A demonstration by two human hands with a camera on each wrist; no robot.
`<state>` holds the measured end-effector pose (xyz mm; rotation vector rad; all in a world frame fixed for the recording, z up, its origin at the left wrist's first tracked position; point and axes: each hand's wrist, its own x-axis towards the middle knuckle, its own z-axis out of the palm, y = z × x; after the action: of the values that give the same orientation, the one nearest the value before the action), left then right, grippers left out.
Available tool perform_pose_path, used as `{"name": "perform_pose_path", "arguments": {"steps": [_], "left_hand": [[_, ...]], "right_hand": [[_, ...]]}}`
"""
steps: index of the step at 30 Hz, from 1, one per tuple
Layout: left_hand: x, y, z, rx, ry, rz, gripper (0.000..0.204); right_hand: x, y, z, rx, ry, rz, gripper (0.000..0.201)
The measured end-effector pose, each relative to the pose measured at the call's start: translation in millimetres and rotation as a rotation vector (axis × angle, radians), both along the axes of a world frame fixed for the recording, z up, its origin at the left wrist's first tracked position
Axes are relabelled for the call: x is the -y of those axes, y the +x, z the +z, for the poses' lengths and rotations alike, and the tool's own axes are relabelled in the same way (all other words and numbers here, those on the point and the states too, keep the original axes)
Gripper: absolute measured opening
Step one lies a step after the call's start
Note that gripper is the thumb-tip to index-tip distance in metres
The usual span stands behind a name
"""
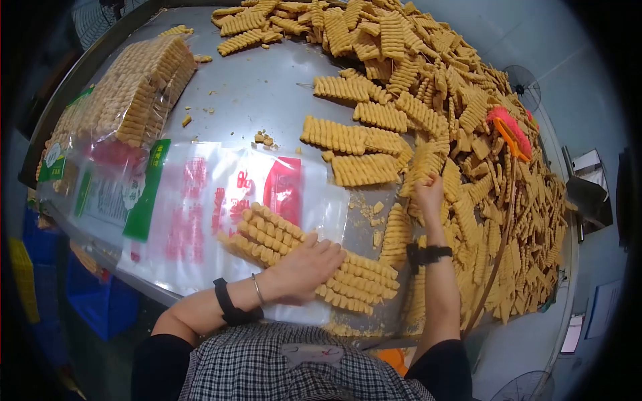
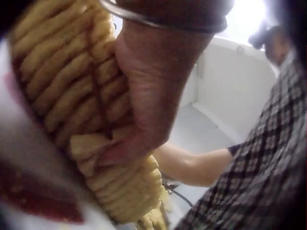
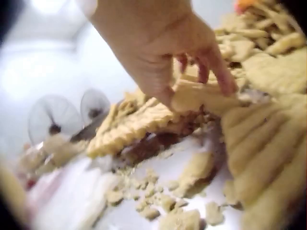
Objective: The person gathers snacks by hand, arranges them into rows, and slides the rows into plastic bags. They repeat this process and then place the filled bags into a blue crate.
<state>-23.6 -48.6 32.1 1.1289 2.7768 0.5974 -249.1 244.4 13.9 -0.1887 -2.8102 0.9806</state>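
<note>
Rows of ridged yellow snack pieces lie side by side at the table's near edge, partly over printed plastic bags. My left hand lies across these rows, and in the left wrist view its thumb and palm grip the stack. At the edge of the large heap, my right hand pinches a snack piece. The right wrist view shows that hand with thumb and fingers round the piece, other pieces touching or close beside it.
Packed clear bags of snacks stand at the table's left. A large heap covers the right side, with a pink and orange object on it. Crumbs lie between the hands. Blue crates are below the left edge.
</note>
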Motion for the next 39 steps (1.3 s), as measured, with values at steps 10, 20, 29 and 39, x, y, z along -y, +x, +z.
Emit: {"name": "perform_pose_path", "arguments": {"steps": [10,20,29,39], "left_hand": [[-10,-1,-1,0.000,0.038,-0.056,0.081],[-14,4,-2,-0.078,0.015,-0.058,0.079],[-3,4,-7,-0.326,0.005,0.149,0.097],[-8,5,-6,-0.105,0.151,0.211,0.102]], "right_hand": [[26,72,94,-0.499,0.148,0.281,0.035],[94,105,33,-0.028,-0.177,0.860,0.031],[78,114,11,0.977,-0.618,0.878,0.074],[113,211,39,0.268,0.623,1.055,0.125]]}}
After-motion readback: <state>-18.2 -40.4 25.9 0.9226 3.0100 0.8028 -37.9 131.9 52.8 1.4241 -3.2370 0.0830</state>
